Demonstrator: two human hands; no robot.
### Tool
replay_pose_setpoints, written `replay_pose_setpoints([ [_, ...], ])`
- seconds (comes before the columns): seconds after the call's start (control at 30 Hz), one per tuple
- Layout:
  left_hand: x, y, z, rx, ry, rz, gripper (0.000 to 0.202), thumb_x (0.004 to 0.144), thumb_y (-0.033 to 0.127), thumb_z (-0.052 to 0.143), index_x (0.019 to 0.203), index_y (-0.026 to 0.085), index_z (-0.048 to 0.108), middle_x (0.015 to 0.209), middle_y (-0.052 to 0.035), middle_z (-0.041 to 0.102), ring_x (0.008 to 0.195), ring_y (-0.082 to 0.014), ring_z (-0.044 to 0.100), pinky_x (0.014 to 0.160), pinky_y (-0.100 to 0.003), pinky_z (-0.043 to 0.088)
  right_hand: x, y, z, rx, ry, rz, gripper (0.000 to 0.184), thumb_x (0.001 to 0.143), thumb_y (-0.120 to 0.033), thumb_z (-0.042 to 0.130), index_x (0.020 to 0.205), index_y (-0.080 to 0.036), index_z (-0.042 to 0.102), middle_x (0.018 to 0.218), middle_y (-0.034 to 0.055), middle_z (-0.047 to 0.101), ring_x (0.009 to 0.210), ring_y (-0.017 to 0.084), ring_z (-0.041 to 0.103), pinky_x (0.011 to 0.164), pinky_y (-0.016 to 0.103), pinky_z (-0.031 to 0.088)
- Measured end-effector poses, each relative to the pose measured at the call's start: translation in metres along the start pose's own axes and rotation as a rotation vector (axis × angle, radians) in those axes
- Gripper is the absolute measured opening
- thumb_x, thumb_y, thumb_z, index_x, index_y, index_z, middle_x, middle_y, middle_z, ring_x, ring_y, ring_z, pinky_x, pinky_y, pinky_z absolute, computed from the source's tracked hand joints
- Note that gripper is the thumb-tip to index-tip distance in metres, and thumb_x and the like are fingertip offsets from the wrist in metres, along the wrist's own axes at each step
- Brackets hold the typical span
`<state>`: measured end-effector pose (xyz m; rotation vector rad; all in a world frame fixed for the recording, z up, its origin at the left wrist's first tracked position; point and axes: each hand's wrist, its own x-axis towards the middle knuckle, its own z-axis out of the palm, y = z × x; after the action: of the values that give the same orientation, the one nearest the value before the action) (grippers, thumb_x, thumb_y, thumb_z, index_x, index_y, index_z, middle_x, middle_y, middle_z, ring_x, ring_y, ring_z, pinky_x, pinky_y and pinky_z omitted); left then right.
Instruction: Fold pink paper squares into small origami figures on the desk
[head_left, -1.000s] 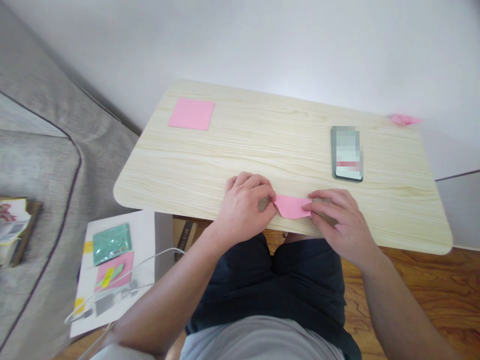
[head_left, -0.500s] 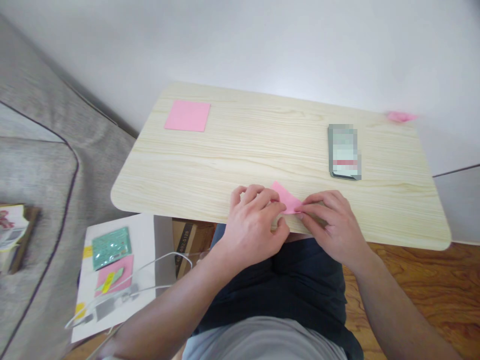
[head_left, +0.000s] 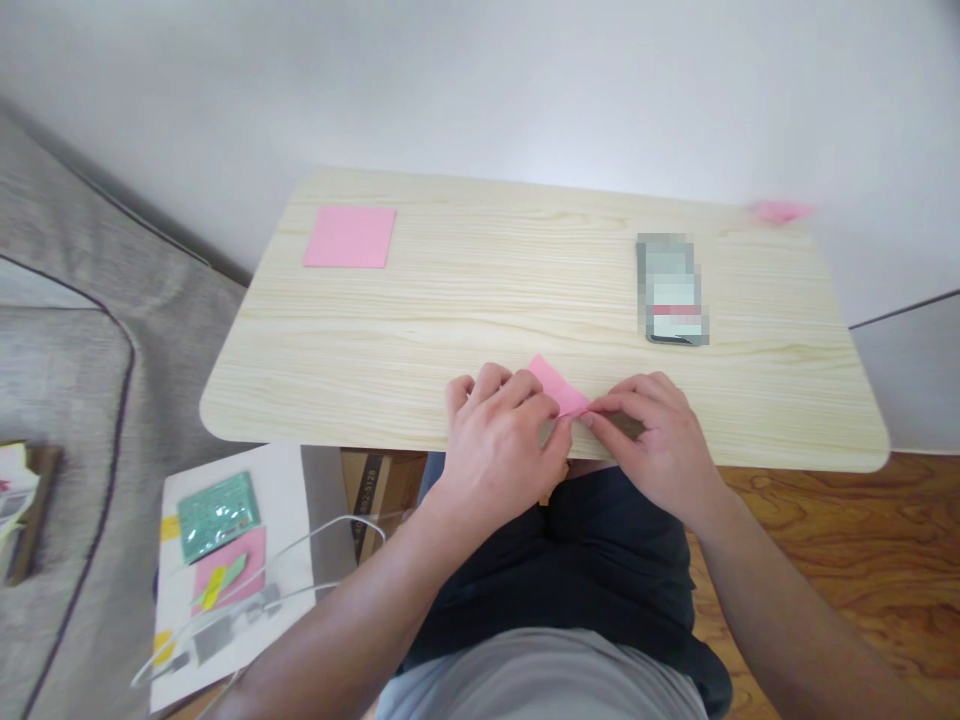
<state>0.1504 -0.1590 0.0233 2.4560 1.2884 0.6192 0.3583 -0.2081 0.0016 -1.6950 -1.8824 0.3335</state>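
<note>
A small folded pink paper (head_left: 556, 385) lies at the near edge of the light wooden table (head_left: 450, 300). My left hand (head_left: 502, 445) has its fingers curled over the paper's left side. My right hand (head_left: 652, 440) pinches the paper's right end with thumb and fingers pressed together. The two hands touch at the paper, and most of it is hidden beneath them. Only a pink corner shows above the fingers.
A pink square sheet (head_left: 349, 237) lies at the table's far left. A phone (head_left: 671, 290) rests at the right, and a pink folded piece (head_left: 780, 211) at the far right corner. A grey sofa (head_left: 67, 330) stands left; papers and a white cable (head_left: 232, 560) lie on the floor.
The pink paper was folded from a flat strip between the hands into a smaller piece with a raised corner. Both hands moved closer together over it. The view shifted slightly.
</note>
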Motion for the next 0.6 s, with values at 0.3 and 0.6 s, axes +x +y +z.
replay_pose_setpoints([
  [0.3,0.007,-0.007,-0.007,0.067,-0.039,0.028,0.017,0.096,0.031,0.06,0.09,0.026,0.076,0.102,-0.0038,0.076,0.105,-0.0282,0.057,0.093,-0.051,0.035,0.003,0.001,-0.001,-0.005,-0.032,-0.001,0.014,0.093,-0.04,0.073,0.093,-0.027,0.077,0.091,0.0044,0.069,0.093,0.025,0.06,0.084,0.043,0.045],
  [0.6,0.021,-0.013,-0.003,0.135,-0.017,0.056,0.015,0.096,0.025,0.058,0.091,0.024,0.072,0.103,-0.0056,0.074,0.106,-0.0289,0.057,0.089,-0.049,0.036,-0.001,0.004,-0.001,-0.046,-0.015,-0.055,0.013,0.094,-0.041,0.073,0.097,-0.029,0.079,0.094,0.0049,0.068,0.094,0.025,0.059,0.084,0.045,0.044],
])
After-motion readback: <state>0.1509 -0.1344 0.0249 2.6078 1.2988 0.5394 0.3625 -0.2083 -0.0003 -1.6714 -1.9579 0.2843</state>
